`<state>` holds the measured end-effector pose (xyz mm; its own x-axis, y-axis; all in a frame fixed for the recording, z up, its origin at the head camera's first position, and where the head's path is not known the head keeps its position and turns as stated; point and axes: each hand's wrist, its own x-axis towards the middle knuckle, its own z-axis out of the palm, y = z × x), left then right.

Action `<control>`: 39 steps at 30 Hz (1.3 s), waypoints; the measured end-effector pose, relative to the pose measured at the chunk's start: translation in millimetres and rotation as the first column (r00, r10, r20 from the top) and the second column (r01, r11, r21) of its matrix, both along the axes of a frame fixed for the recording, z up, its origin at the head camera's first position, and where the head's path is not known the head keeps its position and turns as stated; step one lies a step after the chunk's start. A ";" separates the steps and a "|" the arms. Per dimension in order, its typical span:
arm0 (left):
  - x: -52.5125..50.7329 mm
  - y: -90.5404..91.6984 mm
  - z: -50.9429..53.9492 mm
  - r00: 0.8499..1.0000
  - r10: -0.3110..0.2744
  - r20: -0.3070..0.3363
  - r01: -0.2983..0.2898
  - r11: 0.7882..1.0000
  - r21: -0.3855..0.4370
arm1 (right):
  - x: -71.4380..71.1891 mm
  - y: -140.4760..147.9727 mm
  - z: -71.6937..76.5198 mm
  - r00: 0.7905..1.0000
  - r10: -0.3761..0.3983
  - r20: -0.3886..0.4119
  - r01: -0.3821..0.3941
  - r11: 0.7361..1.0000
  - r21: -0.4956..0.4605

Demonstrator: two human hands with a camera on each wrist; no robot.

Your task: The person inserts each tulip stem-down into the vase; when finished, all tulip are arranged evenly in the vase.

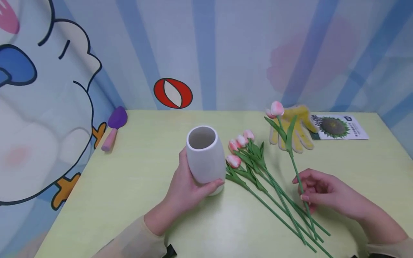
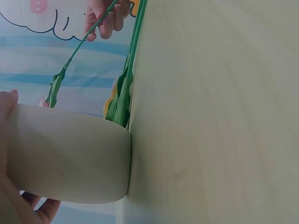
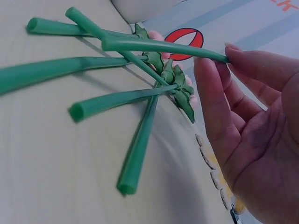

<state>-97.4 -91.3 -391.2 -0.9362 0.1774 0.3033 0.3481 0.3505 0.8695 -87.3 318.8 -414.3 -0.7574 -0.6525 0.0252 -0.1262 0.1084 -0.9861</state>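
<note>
A white vase (image 1: 206,157) stands upright in the middle of the table, its mouth facing up. My left hand (image 1: 187,182) grips its side, the thumb across the front; in the left wrist view the vase (image 2: 70,154) rests on the tabletop. My right hand (image 1: 326,191) pinches the stem of one pink artificial tulip (image 1: 290,143) between thumb and fingers, holding it above the table with the bloom away from me. Between the hands lie several more pink tulips (image 1: 258,172), stems toward me. In the right wrist view, the held stem (image 3: 163,45) crosses above the lying stems (image 3: 140,144).
Behind the held tulip lies a yellow glove (image 1: 300,125), with a sunflower-printed packet (image 1: 342,127) beside it. A small purple trowel (image 1: 116,122) with a pink handle lies at the far left. A printed backdrop (image 1: 232,53) borders the table's back and left.
</note>
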 end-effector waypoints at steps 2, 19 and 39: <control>0.5 -0.5 -0.7 1.000 0.001 0.010 -0.001 1.000 0.002 | 0.2 -2.3 2.5 1.000 -0.026 -0.009 0.026 1.000 0.013; -1.9 -1.8 -2.0 0.999 -0.028 -0.024 0.029 0.999 0.016 | -2.1 -30.7 27.0 0.962 -0.198 -0.190 0.205 0.979 0.015; -1.7 -1.6 -1.6 1.000 -0.029 -0.004 0.029 0.999 0.026 | -12.2 -70.0 53.1 0.932 -0.210 -0.294 0.208 0.977 -0.039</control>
